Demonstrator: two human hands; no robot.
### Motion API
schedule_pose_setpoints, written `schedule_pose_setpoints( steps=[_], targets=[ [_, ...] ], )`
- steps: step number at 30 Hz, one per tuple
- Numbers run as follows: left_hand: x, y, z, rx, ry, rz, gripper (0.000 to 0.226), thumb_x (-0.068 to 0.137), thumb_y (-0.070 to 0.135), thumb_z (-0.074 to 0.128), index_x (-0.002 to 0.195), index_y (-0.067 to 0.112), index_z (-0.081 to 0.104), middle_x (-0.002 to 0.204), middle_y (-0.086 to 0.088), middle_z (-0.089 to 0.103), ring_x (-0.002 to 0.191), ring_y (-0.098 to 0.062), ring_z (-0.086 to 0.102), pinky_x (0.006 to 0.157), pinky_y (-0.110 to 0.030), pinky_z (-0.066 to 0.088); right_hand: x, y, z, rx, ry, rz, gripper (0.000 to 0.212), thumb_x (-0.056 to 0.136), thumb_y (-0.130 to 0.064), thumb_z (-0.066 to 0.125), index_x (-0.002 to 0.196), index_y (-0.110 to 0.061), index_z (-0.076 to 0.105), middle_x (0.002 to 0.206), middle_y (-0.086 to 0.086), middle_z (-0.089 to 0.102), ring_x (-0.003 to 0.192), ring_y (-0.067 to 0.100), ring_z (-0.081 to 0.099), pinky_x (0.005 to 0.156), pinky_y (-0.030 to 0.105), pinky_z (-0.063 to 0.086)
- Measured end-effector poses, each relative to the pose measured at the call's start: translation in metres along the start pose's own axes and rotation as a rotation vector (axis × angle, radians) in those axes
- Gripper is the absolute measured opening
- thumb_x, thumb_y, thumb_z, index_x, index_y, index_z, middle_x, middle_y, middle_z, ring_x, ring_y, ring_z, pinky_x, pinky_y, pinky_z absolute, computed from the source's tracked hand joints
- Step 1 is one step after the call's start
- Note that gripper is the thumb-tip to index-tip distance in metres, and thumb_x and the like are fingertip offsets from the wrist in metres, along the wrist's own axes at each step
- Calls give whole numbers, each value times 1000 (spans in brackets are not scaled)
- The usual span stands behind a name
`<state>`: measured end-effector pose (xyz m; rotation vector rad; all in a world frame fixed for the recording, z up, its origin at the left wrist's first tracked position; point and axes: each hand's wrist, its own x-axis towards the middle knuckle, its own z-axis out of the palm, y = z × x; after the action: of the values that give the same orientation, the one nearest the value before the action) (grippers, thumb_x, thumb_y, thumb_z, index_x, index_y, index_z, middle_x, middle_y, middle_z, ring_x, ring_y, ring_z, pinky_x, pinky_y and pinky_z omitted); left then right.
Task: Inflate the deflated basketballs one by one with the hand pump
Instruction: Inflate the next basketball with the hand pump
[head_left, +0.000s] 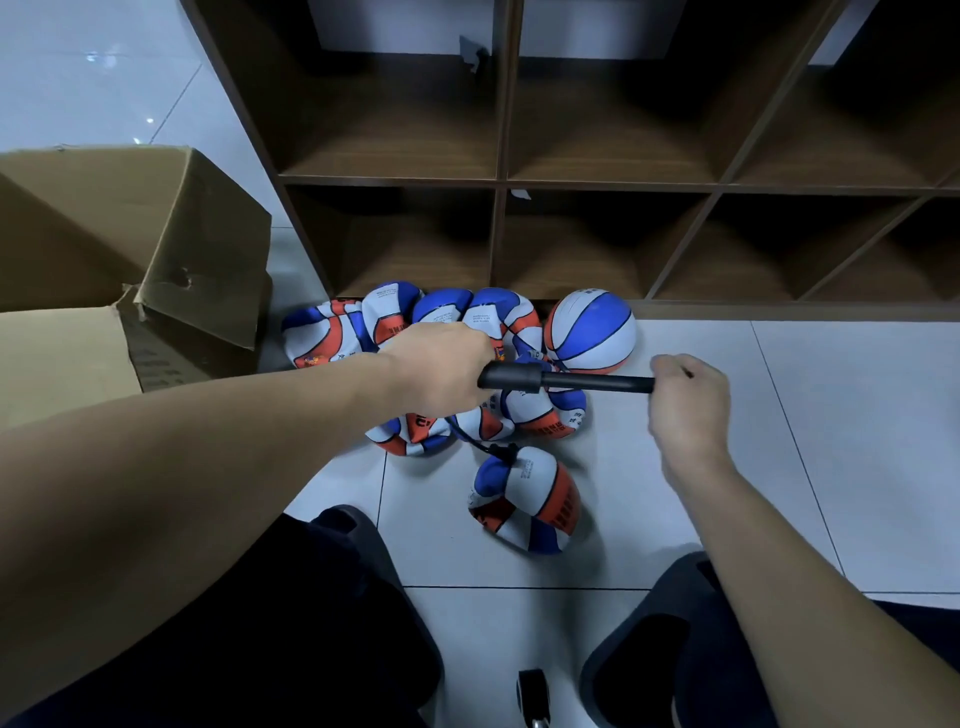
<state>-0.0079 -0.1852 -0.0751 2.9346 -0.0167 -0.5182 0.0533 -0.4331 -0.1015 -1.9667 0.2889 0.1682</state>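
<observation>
Left hand (441, 364) grips the pump (561, 380) barrel, right hand (685, 400) its handle. The hosed ball (527, 499) looks limp, light, likely to shift; steady it near the valve.

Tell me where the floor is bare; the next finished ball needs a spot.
Bare tile lies right of the inflated basketball, along the shelf unit's base, and nearer, right of the ball on the hose. It is crowded from the cardboard box to the inflated ball, where deflated balls pile under the pump.
</observation>
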Motion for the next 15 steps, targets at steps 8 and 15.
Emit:
schedule_pose_setpoints(
  steps=[8, 15],
  targets=[
    [-1, 10, -3, -39, -1, -5, 28, 100, 28, 59, 73, 28, 51, 64, 3, 54, 55, -17, 51, 52, -29, 40, -12, -12, 11, 37, 7, -61, 35, 89, -12, 50, 64, -21, 28, 54, -11, 23, 59, 19, 24, 58, 38, 21],
    [-1, 15, -8, -38, 43, -7, 18, 95, 23, 60, 77, 25, 58, 65, 3, 58, 56, -18, 55, 52, -29, 41, -31, -22, 33, 30, -17, -96, 35, 93, -8, 47, 67, -19, 27, 54, -10, 29, 56, 16, 25, 54, 33, 21]
  ],
)
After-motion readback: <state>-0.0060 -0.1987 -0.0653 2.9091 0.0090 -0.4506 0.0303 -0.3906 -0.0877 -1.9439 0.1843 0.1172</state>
